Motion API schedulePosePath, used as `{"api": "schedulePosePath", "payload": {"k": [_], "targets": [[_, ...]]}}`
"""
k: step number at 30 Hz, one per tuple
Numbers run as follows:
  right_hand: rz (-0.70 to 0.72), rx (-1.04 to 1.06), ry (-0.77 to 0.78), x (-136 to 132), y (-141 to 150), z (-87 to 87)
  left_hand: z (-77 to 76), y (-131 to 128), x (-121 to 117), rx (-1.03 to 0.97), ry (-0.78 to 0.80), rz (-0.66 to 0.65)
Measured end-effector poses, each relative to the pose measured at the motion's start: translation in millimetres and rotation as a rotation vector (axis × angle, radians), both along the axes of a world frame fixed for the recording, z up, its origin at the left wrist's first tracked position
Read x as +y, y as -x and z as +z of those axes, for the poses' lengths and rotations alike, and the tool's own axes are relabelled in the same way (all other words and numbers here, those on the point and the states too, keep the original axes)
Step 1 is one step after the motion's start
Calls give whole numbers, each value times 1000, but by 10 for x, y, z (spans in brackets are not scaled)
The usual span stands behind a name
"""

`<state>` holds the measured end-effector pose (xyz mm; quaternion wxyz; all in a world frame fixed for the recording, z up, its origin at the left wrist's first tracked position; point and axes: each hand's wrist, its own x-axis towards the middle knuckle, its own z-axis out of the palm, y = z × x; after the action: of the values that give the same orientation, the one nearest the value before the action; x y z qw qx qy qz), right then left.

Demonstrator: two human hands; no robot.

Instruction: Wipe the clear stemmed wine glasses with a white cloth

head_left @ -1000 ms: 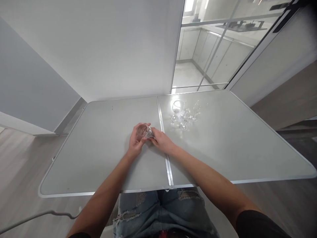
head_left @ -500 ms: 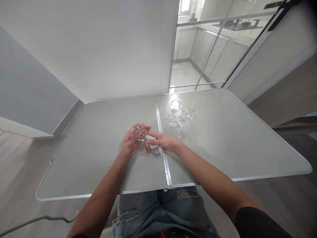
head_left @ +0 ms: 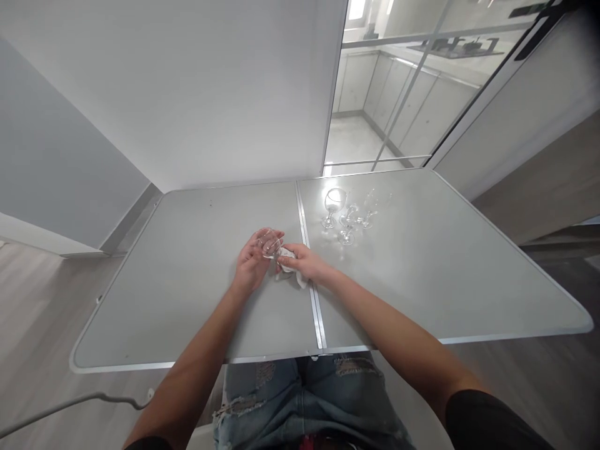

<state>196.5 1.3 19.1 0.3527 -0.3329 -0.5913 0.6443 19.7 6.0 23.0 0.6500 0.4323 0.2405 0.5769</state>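
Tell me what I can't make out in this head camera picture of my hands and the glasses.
All in the head view:
- Held glass: stem largely covered by the right hand and white wipe.
- White wipe: partly under the fingers; cloth or paper is unclear.
- Other glasses: overlapping and see-through, exact count uncertain.
- Cable: cut off by the left edge.

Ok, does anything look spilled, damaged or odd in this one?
Only the jeans: frayed rips show on both legs, possibly by design. No spill shows on the table, no visible break in the held glass.
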Motion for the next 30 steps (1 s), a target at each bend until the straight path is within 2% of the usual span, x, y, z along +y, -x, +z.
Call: {"api": "schedulePosePath", "payload": {"k": [3, 5, 6, 9, 12, 16, 18, 20, 24, 30], "targets": [[207, 231, 317, 15, -60, 0, 22, 33, -21, -27, 65, -71], [209, 272, 409, 19, -68, -15, 19, 38, -26, -29, 74, -88], [175, 273, 395, 22, -69, -19, 13, 39, -22, -31, 67, -82], [50, 231, 163, 35, -86, 12, -12, 49, 6, -36, 20, -23], [-19, 153, -67, 33, -132, 101, -32, 67, 38, -38, -11, 55], [-76, 135, -153, -10, -154, 190, -29, 83, 66, -32, -39, 186], [-78, 128, -146, -34, -120, 186, -12, 80, 68, -20, -55, 247], [-139, 46, -184, -50, -58, 153, 11, 65, 57, -4, -64, 269], [-343, -294, -453, -69, 79, 41, 39, 5, 3, 20, -97, 213], [-373, -655, -630, -86, 127, -52, -14, -68, -41, 107, -187, 60]]}}
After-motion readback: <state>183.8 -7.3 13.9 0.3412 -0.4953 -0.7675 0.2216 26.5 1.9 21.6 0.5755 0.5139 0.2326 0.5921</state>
